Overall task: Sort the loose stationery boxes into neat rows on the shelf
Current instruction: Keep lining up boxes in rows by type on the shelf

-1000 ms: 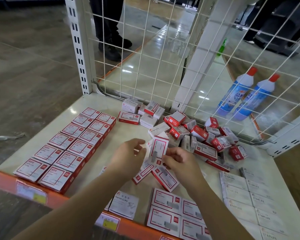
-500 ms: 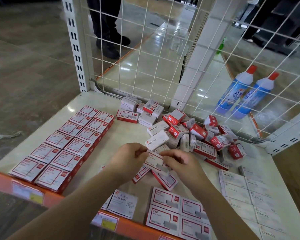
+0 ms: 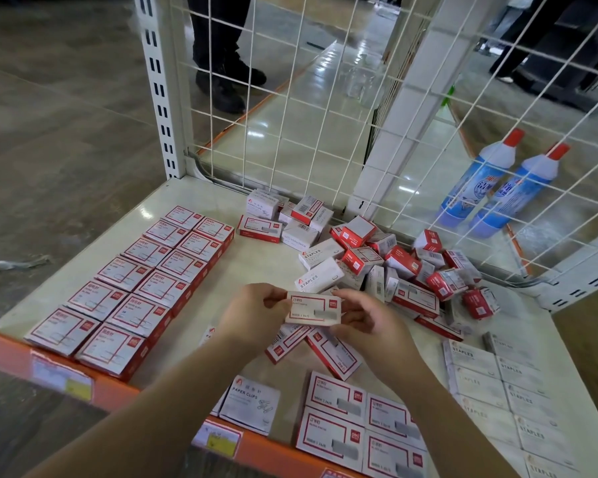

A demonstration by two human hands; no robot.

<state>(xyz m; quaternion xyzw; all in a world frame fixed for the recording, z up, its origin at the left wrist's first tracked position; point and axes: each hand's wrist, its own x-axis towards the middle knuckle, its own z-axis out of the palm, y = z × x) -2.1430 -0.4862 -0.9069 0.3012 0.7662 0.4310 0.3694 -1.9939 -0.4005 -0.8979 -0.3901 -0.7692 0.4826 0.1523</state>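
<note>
While loose boxes [image 3: 387, 267] are lying heaped at the shelf [image 3: 256, 267] back, the left hand [image 3: 252, 313] and right hand [image 3: 366, 320] are pinching a red-bordered staple box [image 3: 313, 308] by its ends, face up, above the shelf's middle.

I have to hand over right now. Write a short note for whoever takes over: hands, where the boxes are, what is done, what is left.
Left hand and right hand: both pinch one red-bordered staple box, held face up above the shelf.
Done: two neat rows of red-bordered boxes at left; a block of four staple boxes at the front edge; grey STAPLES boxes in rows at right.
Left: the loose pile at the back by the wire mesh, two loose boxes under the hands, a PAPER CLIPS box at the front.
Next, probably: set the held box beside the front block.
</note>
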